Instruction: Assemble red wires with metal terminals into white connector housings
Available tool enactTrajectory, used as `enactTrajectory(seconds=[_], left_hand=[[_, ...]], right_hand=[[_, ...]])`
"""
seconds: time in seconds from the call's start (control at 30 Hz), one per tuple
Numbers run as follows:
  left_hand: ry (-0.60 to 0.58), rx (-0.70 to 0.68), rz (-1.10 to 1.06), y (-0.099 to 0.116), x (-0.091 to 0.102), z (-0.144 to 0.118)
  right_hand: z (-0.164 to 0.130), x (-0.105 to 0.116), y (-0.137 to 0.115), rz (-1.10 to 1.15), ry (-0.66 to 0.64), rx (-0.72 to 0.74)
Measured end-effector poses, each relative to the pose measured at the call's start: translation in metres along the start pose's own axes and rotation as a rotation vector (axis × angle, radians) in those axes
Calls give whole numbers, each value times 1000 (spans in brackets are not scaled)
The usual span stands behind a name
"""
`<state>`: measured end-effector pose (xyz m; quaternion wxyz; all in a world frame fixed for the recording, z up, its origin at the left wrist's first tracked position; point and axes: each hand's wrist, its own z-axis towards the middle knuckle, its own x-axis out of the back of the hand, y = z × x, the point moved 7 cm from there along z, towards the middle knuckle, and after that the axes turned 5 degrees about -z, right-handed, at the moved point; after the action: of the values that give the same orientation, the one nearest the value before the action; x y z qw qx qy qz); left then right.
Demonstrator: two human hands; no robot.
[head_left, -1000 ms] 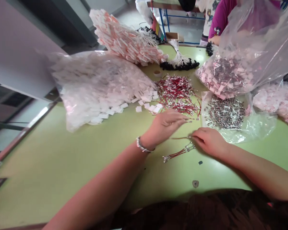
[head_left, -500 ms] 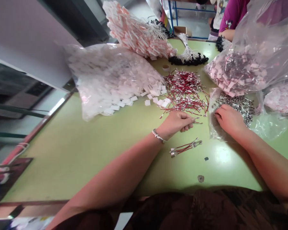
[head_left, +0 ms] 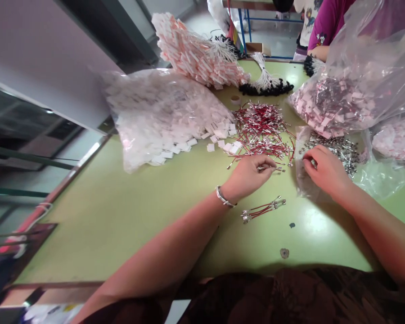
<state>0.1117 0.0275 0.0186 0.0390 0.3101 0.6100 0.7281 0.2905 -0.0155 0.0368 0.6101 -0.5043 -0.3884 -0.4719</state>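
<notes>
My left hand point(head_left: 251, 176) is closed in a pinch at the near edge of the pile of red wires. A thin wire lead with a metal terminal point(head_left: 281, 170) sticks out at its fingertips. My right hand point(head_left: 329, 170) reaches over the open plastic bag of small metal parts point(head_left: 344, 150), thumb and fingers bent together; anything between them is too small to make out. The red wires with metal terminals point(head_left: 261, 119) lie heaped beyond my left hand. Nearer to me, several red wires point(head_left: 265, 209) lie side by side on the green table point(head_left: 138, 225).
A large clear bag of white connector pieces point(head_left: 168, 112) spills out at left. Behind stand a pink-and-white bundle point(head_left: 202, 56), black-tipped white cables point(head_left: 266, 83) and a tape roll point(head_left: 235, 100). A bag of pinkish pieces point(head_left: 337, 105) is at right. A person in a purple sleeve point(head_left: 327, 27) is across the table.
The fingers of my left hand have shifted slightly, and its grip looks more arched. My right thumb and fingers have parted a little over the bag. The whole view has shifted slightly.
</notes>
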Motion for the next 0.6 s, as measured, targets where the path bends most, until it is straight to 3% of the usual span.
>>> enactTrajectory(seconds=[0.13,0.27,0.37,0.5,0.6], left_hand=[[-57,70,-353,8,-9,-6],[-165,136,-662,7,-28,-12],[-130,84,-588,4,-32,-11],[44,40,-423,-5,-19,-4],[-15,-89,-205,2,-14,-1]], right_hand=[[-16,-16,-28,403,-120,3],[-28,-32,-48,476,-84,126],[-25,-40,-47,447,-97,140],[-15,-44,-28,521,-96,-41],[-13,-40,-11,709,-31,-230]])
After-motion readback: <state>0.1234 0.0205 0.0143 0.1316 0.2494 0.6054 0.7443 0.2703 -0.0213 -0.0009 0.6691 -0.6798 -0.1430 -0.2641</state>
